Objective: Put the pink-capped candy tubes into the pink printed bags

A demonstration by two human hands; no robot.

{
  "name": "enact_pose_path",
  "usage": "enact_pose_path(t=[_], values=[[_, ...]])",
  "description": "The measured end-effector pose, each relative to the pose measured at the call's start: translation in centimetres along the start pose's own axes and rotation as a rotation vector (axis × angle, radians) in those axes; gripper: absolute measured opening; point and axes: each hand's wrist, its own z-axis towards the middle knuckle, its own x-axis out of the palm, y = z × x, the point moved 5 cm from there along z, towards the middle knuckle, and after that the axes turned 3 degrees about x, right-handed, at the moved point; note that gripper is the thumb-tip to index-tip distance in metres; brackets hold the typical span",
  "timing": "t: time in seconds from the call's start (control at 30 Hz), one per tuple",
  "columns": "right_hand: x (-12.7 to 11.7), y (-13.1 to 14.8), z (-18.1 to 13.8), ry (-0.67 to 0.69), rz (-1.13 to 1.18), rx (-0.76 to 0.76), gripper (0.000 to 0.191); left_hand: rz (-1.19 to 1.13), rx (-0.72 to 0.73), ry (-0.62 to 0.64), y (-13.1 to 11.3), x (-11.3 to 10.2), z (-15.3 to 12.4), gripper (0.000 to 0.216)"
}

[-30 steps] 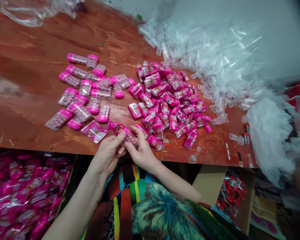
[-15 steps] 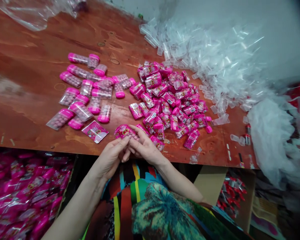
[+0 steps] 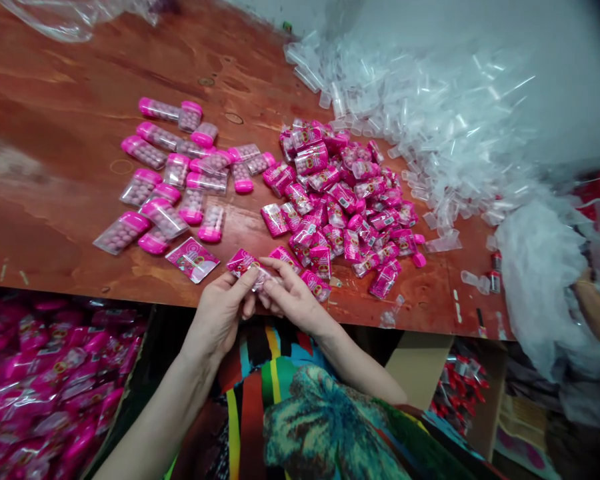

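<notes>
Between them, my left hand (image 3: 226,303) and my right hand (image 3: 290,293) hold a candy container in a printed pink sleeve (image 3: 244,262) just above the table's front edge. Both thumbs press on it and the fingers curl underneath, so its lower part is hidden. Left of my hands lies a flat pink printed sleeve (image 3: 193,259). Beyond that are several clear candy containers with pink caps (image 3: 140,187), filled with pale pink balls. A heap of pink-sleeved containers (image 3: 330,200) sits to the right, its nearest pieces close to my right fingers.
Empty clear tubes (image 3: 420,120) are piled at the back right of the wooden table (image 3: 55,173). Below left is a box full of pink-sleeved packs (image 3: 45,387). Red-capped items fill a cardboard box (image 3: 420,367) below right. Another person's arm (image 3: 597,310) reaches to a translucent bag (image 3: 535,267).
The sleeved container has turned in my fingers, and its printed side looks flatter. My left hand has shifted slightly. At the right edge, another person's arm has come into view by the bag.
</notes>
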Motion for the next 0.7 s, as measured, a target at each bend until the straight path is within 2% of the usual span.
enact_pose_path(t=[0.13, 0.3, 0.47, 0.63, 0.7], values=[[0.2, 0.1, 0.1, -0.036, 0.017, -0.073, 0.053, -0.007, -0.009, -0.025, 0.3, 0.0, -0.1, 0.046], [0.1, -0.4, 0.7, 0.069, 0.138, 0.038, 0.066, -0.096, -0.098, 0.047, 0.8, 0.7, -0.1, 0.047], [-0.2, 0.1, 1.2, 0.051, 0.182, 0.022, 0.069, -0.130, -0.079, 0.038, 0.4, 1.0, -0.2, 0.053], [-0.1, 0.7, 1.0, -0.001, 0.126, 0.013, 0.063, -0.107, -0.114, 0.185, 0.0, 1.4, -0.3, 0.053], [0.0, 0.7, 1.1, -0.021, 0.109, 0.007, 0.061, -0.107, -0.100, 0.181, -0.3, 1.1, -0.3, 0.051]])
